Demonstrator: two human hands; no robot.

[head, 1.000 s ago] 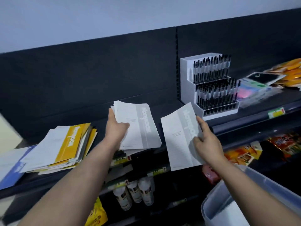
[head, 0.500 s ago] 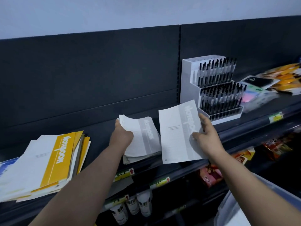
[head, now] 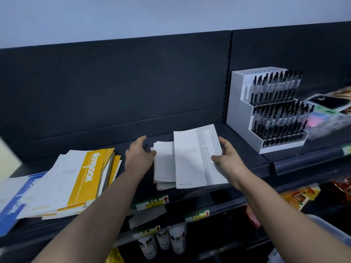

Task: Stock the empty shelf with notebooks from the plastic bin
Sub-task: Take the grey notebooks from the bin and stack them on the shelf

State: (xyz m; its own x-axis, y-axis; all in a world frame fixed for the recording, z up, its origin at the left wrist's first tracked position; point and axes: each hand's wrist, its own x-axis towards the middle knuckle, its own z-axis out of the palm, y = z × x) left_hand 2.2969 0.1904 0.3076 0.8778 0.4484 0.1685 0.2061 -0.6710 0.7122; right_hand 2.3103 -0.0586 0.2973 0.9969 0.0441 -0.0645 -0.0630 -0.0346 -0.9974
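Note:
A small stack of grey notebooks (head: 163, 164) lies flat on the dark shelf (head: 245, 160). My left hand (head: 139, 154) sits at the stack's left edge, its fingertips touching the edge and its thumb lifted clear. My right hand (head: 227, 158) grips one grey notebook (head: 191, 160) by its right side, thumb on the cover. That notebook hangs just over the right part of the stack and hides it. The plastic bin (head: 331, 231) shows only as a rim at the bottom right.
A loose pile of yellow notebooks (head: 83, 177) and a blue notebook (head: 13, 209) lie on the shelf to the left. A white pen display (head: 245, 111) stands to the right, with packets beyond it. Bottles (head: 164, 242) and snack packs (head: 298, 196) fill the lower shelves.
My left hand has set the grey stack down on the shelf and loosened its hold. My right hand has carried the single notebook left, over the stack.

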